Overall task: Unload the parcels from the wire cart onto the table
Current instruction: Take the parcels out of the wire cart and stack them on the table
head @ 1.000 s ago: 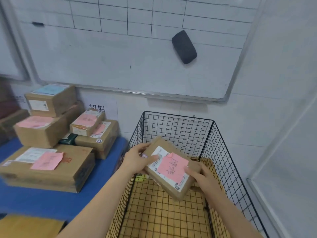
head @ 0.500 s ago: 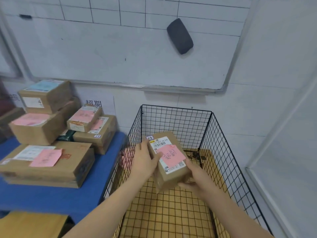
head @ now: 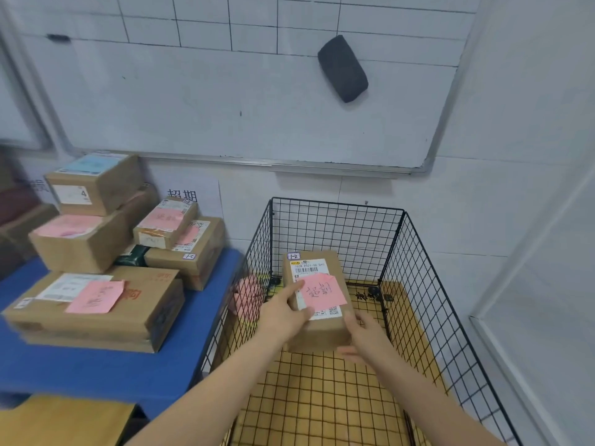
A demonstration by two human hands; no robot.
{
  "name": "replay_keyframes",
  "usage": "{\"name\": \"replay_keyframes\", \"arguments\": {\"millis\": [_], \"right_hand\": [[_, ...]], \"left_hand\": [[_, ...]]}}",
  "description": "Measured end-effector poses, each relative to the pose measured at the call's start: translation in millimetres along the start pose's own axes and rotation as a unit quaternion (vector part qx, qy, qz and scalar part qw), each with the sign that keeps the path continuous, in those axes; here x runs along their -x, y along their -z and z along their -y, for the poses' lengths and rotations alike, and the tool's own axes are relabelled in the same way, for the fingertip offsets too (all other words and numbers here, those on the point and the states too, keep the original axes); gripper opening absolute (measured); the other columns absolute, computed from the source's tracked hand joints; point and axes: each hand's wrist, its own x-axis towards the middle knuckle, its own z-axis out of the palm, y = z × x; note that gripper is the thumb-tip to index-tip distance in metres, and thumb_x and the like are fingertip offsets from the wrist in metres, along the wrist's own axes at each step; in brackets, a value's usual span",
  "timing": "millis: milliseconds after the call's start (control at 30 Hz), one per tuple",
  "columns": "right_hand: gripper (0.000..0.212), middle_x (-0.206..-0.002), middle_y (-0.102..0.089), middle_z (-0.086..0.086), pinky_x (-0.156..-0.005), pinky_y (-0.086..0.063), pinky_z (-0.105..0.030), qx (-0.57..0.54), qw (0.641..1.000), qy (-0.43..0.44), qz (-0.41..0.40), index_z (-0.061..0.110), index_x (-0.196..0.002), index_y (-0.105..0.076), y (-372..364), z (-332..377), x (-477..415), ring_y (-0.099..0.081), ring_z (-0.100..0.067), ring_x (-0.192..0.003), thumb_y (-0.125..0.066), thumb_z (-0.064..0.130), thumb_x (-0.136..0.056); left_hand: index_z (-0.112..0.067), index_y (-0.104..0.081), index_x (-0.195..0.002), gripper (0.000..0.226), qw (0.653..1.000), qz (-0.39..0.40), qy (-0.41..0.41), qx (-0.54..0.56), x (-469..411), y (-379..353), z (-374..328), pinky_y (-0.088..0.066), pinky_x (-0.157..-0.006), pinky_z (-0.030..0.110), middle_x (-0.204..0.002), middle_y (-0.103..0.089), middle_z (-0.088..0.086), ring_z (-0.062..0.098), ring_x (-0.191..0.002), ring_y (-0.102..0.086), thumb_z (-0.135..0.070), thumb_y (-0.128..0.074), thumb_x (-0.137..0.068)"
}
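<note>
Cardboard parcel (head: 317, 300) now sits squarer to the camera than a second ago, label and pink note (head: 322, 292) facing up, held above the wire cart (head: 418, 284) floor. Left hand (head: 283, 317) clasps its left edge; right hand (head: 363, 336) cups the near right corner, fingers partly open (grip underneath hidden). Blue table (head: 106, 368) lies just left; judged next: carry across.

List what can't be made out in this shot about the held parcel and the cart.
Head view only:
- Parcel underside: hidden by the box itself and right hand.
- Left hand covers the label's left edge.
- Pink item behind wire cart mesh: unidentifiable.
- Cart's near end: cut off by bottom edge.
</note>
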Motion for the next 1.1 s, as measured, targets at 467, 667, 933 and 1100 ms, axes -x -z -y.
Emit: {"name": "replay_keyframes", "arguments": {"millis": [467,667,933,1100], "right_hand": [[0.098,-0.122,-0.055,0.022,-0.086,-0.055,-0.032,0.278,0.937,0.209,-0.021,0.037,-0.137,-0.037,22.2,13.6,10.8,-0.055,0.0,-0.107,-0.055,0.089,-0.056],[0.123,-0.147,-0.038,0.008,-0.108,-0.039,-0.039,0.36,0.901,0.231,-0.067,0.025,-0.149,-0.018,49.0,46.1,23.9,-0.039,-0.013,-0.133,-0.07,0.078,-0.05],[0.134,-0.157,-0.021,0.0,-0.116,-0.026,-0.037,0.388,0.881,0.262,-0.065,0.019,-0.152,-0.005,73.9,100.0,34.4,-0.022,-0.019,-0.143,-0.078,0.067,-0.051],[0.13,-0.158,-0.02,0.0,-0.115,-0.024,-0.035,0.392,0.866,0.304,-0.059,0.019,-0.153,-0.008,59.9,135.0,43.3,-0.022,-0.019,-0.144,-0.08,0.063,-0.054]], "left_hand": [[-0.035,-0.039,-0.143,0.062,0.998,0.048,0.031,0.028,-2.7,16.1,-20.2,-0.048,-0.1,0.044,-0.143,-0.044,0.001,0.025,-0.125,-0.048,-0.028,-0.066,-0.088],[-0.036,-0.041,-0.142,0.061,0.997,0.067,0.017,0.028,3.8,44.5,-68.3,-0.053,-0.091,0.047,-0.149,-0.037,0.002,0.031,-0.127,-0.046,-0.027,-0.067,-0.087],[-0.032,-0.043,-0.141,0.058,0.998,0.006,-0.021,0.051,17.3,108.9,-118.1,-0.049,-0.096,0.048,-0.147,-0.038,0.0,0.026,-0.125,-0.046,-0.027,-0.066,-0.088],[-0.034,-0.046,-0.139,0.056,0.994,-0.028,-0.011,0.101,29.6,145.0,-130.9,-0.057,-0.074,0.054,-0.14,-0.043,-0.001,0.027,-0.109,-0.053,-0.024,-0.067,-0.088]]}}
